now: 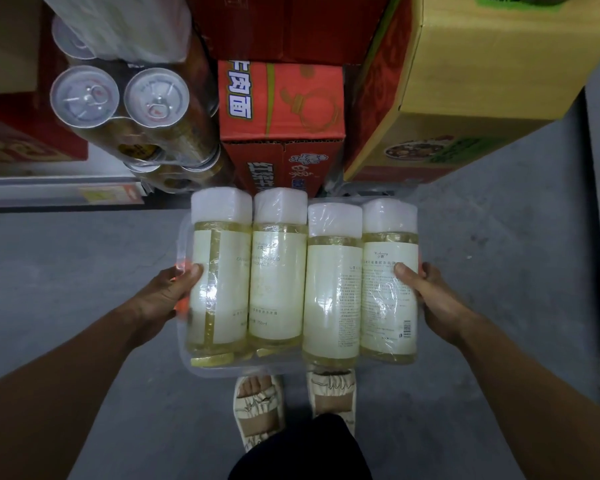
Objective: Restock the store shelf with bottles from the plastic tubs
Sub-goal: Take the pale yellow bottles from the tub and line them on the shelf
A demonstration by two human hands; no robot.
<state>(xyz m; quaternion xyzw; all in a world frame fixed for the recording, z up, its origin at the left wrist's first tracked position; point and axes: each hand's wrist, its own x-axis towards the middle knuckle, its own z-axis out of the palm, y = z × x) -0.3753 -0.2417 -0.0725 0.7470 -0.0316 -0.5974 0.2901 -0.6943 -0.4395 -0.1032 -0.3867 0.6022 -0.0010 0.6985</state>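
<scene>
Carrying step. Left hand grips the left wall of the clear plastic tub, thumb laid over the outer bottle and fingers wrapped underneath. Right hand mirrors it on the right wall, thumb on the far-right bottle. Both clamped on the tub, nothing loose.

Four bottles lie flat side by side on top, white caps pointing away from the body, pale yellow liquid, film-wrapped. More seem to lie beneath them, but the glare on the plastic makes that hard to confirm.

Tub is held level in front of the body, above the grey floor and the sandalled feet. Just ahead: a red noodle carton, a yellow carton to its right, shrink-wrapped cans to its left. A shelf edge with a price tag shows low on the left.

To do it well:
- keep the tub level; the top row is round and will roll toward any dip
- keep thumbs pressing the outer bottles inward, which pins the row
- tub wall looks thin, so support from below, don't squeeze
- watch the carton corners when closing in
- set the tub down before pulling bottles
</scene>
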